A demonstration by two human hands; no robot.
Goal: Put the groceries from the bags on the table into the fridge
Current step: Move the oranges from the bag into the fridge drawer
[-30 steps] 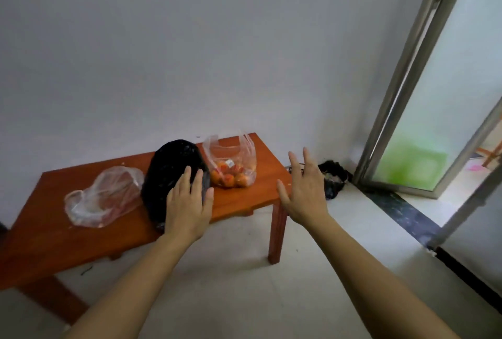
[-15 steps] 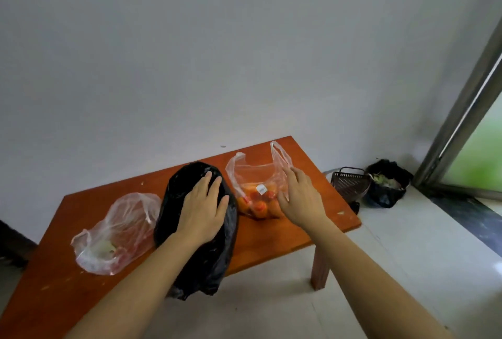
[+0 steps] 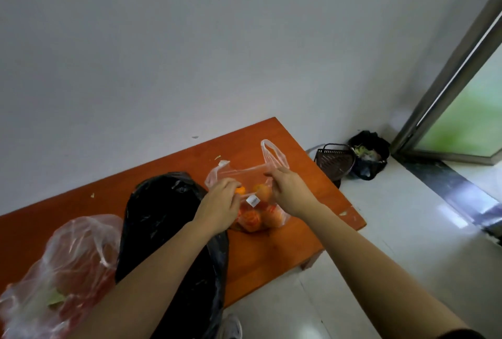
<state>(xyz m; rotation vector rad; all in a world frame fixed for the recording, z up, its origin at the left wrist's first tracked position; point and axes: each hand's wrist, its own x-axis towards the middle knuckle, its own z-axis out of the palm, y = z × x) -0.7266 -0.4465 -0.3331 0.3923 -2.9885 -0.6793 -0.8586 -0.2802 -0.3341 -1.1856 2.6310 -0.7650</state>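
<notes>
Filling the upper half of the head view is a plain pale wall (image 3: 190, 53), and below it a light tiled floor (image 3: 394, 243) runs off to the right, where a metal door frame (image 3: 445, 72) with greenish frosted glass slants up the edge. A low orange-brown table (image 3: 258, 257) stands against the wall and carries three bags. The biggest is a black bag (image 3: 163, 216) lying along the middle of the top, its near end hanging over the front edge. To its left, at the near corner, sits a crumpled clear bag (image 3: 68, 270) with something red and a green scrap showing through it. To the right of the black bag, and just beside it, is the fruit bag (image 3: 254, 217), thin and see-through, resting on the table with several round orange fruits (image 3: 251, 219) inside. The left hand (image 3: 221, 208) has its fingers curled, pinching the left side of this bag's mouth; the right hand (image 3: 290, 192) pinches the right side just under the upright handle loop, so the rim is stretched taut between them. On the floor beyond the table's right end a dark slotted basket (image 3: 335, 160) stands touching a black-lined bin (image 3: 369, 154) with scraps in it. A small white label (image 3: 252, 200) sticks to the front of the fruit bag.
</notes>
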